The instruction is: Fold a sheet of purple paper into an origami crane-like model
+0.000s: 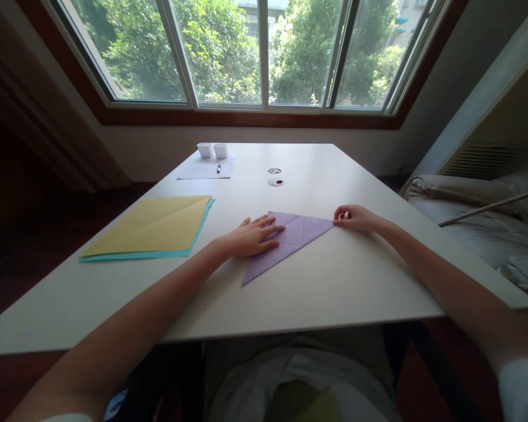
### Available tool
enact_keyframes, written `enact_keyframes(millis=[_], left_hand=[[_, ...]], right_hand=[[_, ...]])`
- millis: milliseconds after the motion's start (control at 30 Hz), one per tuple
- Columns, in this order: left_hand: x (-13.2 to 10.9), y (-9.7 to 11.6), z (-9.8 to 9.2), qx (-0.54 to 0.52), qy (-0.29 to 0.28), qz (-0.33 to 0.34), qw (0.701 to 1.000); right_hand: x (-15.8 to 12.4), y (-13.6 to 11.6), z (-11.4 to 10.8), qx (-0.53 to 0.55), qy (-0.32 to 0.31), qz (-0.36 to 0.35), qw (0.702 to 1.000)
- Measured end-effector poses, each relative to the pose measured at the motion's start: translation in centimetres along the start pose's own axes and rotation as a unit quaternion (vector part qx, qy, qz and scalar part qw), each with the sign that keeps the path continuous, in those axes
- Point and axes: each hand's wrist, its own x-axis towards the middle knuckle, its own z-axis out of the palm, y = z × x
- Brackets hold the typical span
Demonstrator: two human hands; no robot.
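A sheet of purple paper [297,232], folded into a triangle with crease lines across it, lies on the white table [334,281]. My left hand [256,235] rests flat on its left part, fingers spread and palm down. At the paper's right corner, my right hand [354,218] pinches the tip between thumb and curled fingers. One corner of the triangle points toward the table's front edge. Part of the paper's left side is hidden under my left hand.
To the left lie yellow paper [154,225] and teal paper [196,237] beneath it. Farther back are a white sheet [202,169], a marker [219,168] and two small white containers [220,151]. Two round fittings [276,182] sit in the tabletop. A bed or cushion [449,202] stands at right.
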Motion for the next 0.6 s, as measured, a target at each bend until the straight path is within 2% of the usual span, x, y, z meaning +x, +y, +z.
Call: enact_keyframes(millis=[267,467,600], left_hand=[[-0.1,0.0,0.2,-0.011,0.006,0.001,1.0],[-0.4,-0.1,0.8,0.019,0.071,-0.113,0.991],[-0.4,-0.5,0.7,0.008,0.059,-0.157,0.986]], right_hand=[[-0.1,1.4,0.3,0.03,0.011,0.002,0.999],[-1.0,1.2,0.3,0.006,0.05,-0.015,0.999],[-1.5,0.2,0.3,-0.013,0.043,-0.051,0.998]])
